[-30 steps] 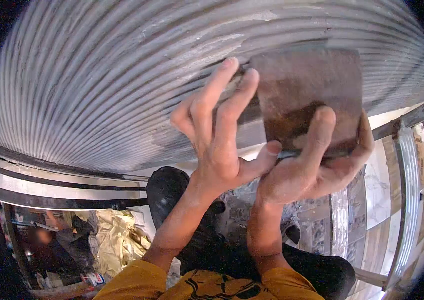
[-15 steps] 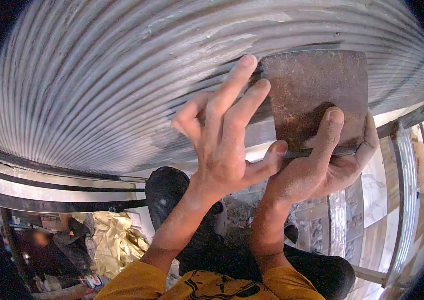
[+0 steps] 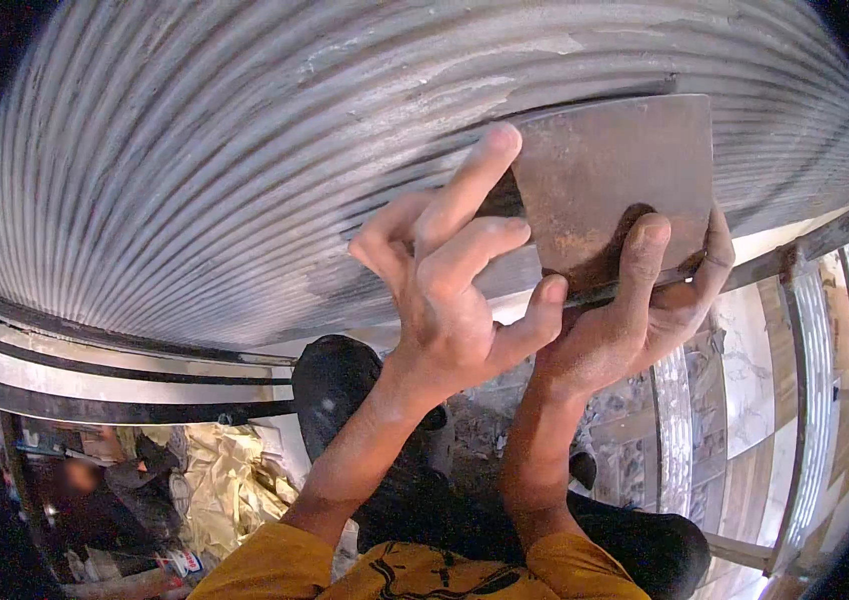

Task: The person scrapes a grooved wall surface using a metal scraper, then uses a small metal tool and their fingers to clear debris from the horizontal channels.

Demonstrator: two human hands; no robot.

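Observation:
A flat, rust-brown metal putty blade [image 3: 610,165] is held against the grey ribbed surface [image 3: 275,160]. My right hand [image 3: 615,340] is closed on its lower edge, thumb lying on the front face and fingers curled behind. Beside it, my left hand [image 3: 445,290] has its fingers apart and partly bent. The left index fingertip is right at the blade's upper left corner, and the left thumb is close to the lower left corner. Pale dust coats both hands.
Below the ribbed surface runs a white and black banded edge [image 3: 145,385]. Crumpled gold sheeting [image 3: 225,480] lies at lower left, near a person [image 3: 105,510] in dark clothing. Metal rails [image 3: 810,400] stand at right over a marble-patterned floor. My dark-trousered knees are below.
The blade has shifted slightly left and tilted, with my right hand following. My left index finger has come down a little, and the left middle finger has bent away from the blade's edge.

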